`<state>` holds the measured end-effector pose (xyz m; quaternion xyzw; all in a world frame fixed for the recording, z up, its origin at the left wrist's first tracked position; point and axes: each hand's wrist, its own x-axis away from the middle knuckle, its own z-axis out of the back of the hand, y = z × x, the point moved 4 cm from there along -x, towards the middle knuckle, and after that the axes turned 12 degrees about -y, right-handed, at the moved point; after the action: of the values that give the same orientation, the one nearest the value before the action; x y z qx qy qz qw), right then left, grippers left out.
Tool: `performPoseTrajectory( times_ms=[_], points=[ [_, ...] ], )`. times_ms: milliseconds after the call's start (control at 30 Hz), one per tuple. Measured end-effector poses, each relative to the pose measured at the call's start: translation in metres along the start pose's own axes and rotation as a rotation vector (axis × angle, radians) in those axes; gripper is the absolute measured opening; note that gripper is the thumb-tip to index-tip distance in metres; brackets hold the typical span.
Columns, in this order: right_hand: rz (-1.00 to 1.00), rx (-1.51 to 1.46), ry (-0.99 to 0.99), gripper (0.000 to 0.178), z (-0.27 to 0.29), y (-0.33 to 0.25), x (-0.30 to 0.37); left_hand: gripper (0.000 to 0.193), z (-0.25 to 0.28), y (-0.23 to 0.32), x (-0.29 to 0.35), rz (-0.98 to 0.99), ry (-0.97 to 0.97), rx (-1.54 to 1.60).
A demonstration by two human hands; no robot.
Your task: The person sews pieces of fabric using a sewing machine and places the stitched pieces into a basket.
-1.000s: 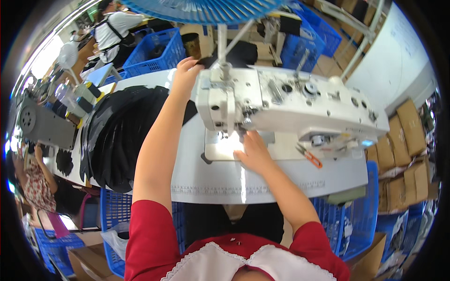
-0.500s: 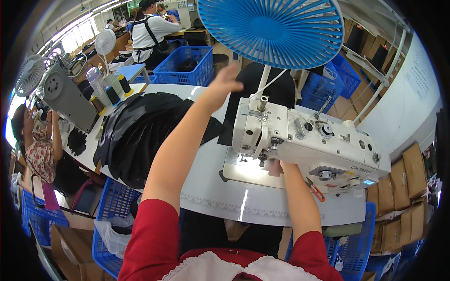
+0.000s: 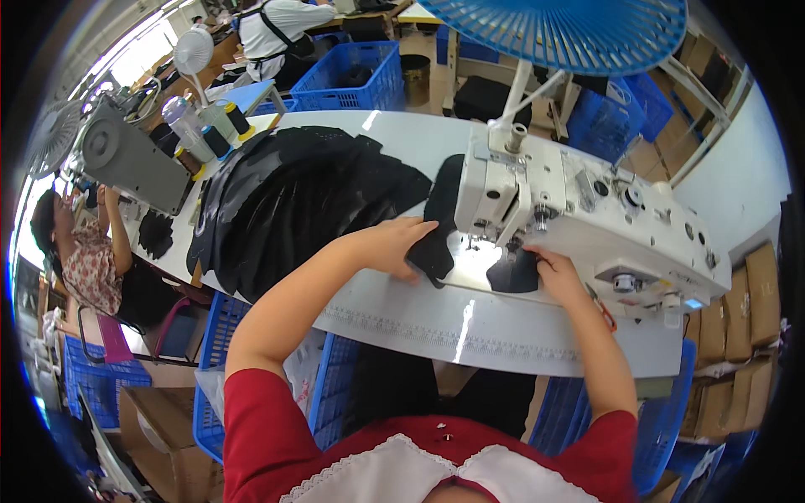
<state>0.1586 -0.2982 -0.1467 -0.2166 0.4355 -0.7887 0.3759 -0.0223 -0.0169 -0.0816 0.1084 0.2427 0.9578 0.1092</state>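
Observation:
A white sewing machine (image 3: 579,197) stands on the white table, its lamp lighting the area under the needle. My left hand (image 3: 392,246) has its fingers spread at the edge of a long black fabric piece (image 3: 438,230), which runs back beside the machine head. My right hand (image 3: 557,274) is closed, thumb and forefinger at the edge of a small black fabric piece (image 3: 513,272) right of the needle. To the left lies a fanned pile of black cut pieces (image 3: 289,197). Orange-handled snips (image 3: 607,317) lie beside my right forearm, partly hidden by it.
A blue fan (image 3: 570,29) rises behind the machine head. Thread cones (image 3: 215,142) and a clear bottle (image 3: 180,121) stand at the far left. Blue crates (image 3: 352,80) sit beyond the table and below it. At the left, a person (image 3: 84,251) sits at another machine.
My left hand has come down from behind the machine head to the long black piece. My right hand has drawn back toward the right, and the small black piece shows beside it. The view has shifted.

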Motion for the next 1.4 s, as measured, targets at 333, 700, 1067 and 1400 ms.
performPoseTrajectory(
  times_ms=[333, 700, 1067, 1400],
  points=[
    [0.576, 1.065, -0.15, 0.042, -0.024, -0.065, 0.02, 0.052, -0.026, 0.041, 0.013, -0.422, 0.075, -0.726],
    [0.528, 1.106, 0.116, 0.011, -0.078, -0.083, 0.029, 0.039, -0.063, 0.052, -0.025, -0.065, 0.111, -0.695],
    [0.536, 0.887, 0.113, 0.021, -0.086, -0.075, 0.023, 0.038, -0.068, 0.05, -0.021, -0.125, 0.276, -0.51],
    [0.616, 0.859, 0.195, 0.016, -0.085, -0.08, 0.021, 0.039, -0.065, 0.046, -0.021, -0.16, 0.276, -0.491]
  ],
)
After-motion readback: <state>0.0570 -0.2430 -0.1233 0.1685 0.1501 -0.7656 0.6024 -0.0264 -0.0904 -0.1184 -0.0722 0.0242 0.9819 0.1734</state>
